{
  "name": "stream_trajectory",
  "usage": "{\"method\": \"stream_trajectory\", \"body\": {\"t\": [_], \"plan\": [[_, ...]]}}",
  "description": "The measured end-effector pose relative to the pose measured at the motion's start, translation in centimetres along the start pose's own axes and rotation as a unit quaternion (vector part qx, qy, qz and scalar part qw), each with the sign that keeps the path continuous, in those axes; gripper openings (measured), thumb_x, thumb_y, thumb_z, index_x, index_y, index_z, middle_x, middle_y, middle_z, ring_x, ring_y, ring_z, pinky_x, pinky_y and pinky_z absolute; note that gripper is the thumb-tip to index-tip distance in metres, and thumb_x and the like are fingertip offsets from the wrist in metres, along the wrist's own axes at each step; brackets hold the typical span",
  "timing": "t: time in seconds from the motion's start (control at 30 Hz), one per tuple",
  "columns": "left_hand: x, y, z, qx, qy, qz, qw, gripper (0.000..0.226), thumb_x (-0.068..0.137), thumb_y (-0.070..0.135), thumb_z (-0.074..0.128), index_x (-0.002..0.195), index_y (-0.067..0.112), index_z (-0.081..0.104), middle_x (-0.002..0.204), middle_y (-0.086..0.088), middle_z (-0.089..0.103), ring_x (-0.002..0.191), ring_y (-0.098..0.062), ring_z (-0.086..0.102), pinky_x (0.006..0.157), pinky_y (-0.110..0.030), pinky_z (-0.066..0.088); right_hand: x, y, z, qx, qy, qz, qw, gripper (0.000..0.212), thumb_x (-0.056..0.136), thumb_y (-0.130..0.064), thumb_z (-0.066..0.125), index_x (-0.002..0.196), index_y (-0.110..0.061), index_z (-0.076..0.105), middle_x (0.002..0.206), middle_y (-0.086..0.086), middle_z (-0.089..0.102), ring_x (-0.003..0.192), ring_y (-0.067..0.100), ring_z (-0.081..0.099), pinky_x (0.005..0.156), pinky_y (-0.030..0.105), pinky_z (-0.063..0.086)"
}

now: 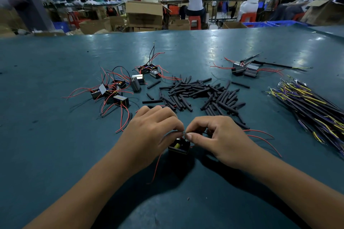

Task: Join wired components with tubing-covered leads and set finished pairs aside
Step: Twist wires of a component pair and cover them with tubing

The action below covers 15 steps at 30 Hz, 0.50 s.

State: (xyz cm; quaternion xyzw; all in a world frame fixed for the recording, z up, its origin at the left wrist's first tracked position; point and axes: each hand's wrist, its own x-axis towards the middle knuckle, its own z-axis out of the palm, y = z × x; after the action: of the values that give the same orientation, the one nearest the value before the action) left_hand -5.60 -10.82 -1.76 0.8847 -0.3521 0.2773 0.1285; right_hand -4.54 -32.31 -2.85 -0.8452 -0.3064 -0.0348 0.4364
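Component (179,147), a small black block with a yellow core and trailing red wires, sits on the green surface (55,154) between both hands. The left hand (149,132) and right hand (219,139) each pinch a thin lead above it, fingers clamped tip to tip, probably to join the ends. Black tubing (201,95) lies heaped just beyond; two finished pairs (244,69) rest far right.

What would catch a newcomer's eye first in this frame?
Front and centre, the left hand and right hand pinch thin wire ends together above a small black component on the teal table. Just beyond lies a scattered heap of black tubing pieces, with red-wired components to its left.
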Motion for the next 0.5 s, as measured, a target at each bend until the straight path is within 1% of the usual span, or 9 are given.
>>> {"method": "stream_trajectory", "body": {"t": [0.1,0.17,0.3,0.4,0.5], "plan": [[0.06,0.02,0.07,0.018,0.003,0.008,1.000,0.018,0.095,0.029,0.057,0.089,0.018,0.070,0.091,0.004,0.065,0.080,-0.022,0.061,0.069,-0.034,0.038,-0.01,-0.01,-0.01,-0.001,-0.001,0.000,1.000,0.009,0.091,-0.018,0.072,0.084,-0.024,0.073,0.073,-0.018,0.067,0.067,-0.004,0.060,0.063,0.004,0.039],[0.11,0.11,0.14,0.021,-0.003,0.007,1.000,0.021,0.097,0.029,0.054,0.088,0.017,0.069,0.091,0.003,0.064,0.080,-0.022,0.061,0.070,-0.034,0.038,0.01,-0.06,-0.05,-0.001,-0.001,-0.003,1.000,0.009,0.091,-0.016,0.072,0.084,-0.022,0.073,0.072,-0.020,0.066,0.064,-0.006,0.059,0.062,0.003,0.039],[0.07,0.25,0.19,0.000,-0.033,-0.019,0.999,0.021,0.098,0.029,0.048,0.091,0.018,0.065,0.092,0.005,0.061,0.084,-0.021,0.058,0.074,-0.034,0.037,0.04,-0.14,-0.06,0.001,0.000,-0.007,1.000,0.010,0.090,-0.015,0.073,0.083,-0.021,0.073,0.070,-0.022,0.065,0.061,-0.008,0.057,0.059,0.002,0.038],[-0.13,0.29,0.31,-0.029,-0.056,-0.044,0.997,0.019,0.098,0.031,0.046,0.093,0.021,0.061,0.093,0.009,0.057,0.087,-0.016,0.054,0.076,-0.035,0.036,0.03,-0.05,0.00,0.000,0.000,-0.008,1.000,0.009,0.090,-0.017,0.073,0.083,-0.023,0.073,0.071,-0.023,0.065,0.064,-0.006,0.058,0.061,0.003,0.038],[-0.23,0.27,0.39,-0.072,-0.068,-0.073,0.992,0.013,0.098,0.034,0.048,0.093,0.026,0.057,0.091,0.015,0.053,0.085,-0.005,0.046,0.078,-0.029,0.033,-0.04,0.05,0.05,-0.003,0.005,-0.013,1.000,0.009,0.090,-0.018,0.074,0.083,-0.023,0.072,0.070,-0.022,0.064,0.063,-0.005,0.057,0.060,0.003,0.038]]}}
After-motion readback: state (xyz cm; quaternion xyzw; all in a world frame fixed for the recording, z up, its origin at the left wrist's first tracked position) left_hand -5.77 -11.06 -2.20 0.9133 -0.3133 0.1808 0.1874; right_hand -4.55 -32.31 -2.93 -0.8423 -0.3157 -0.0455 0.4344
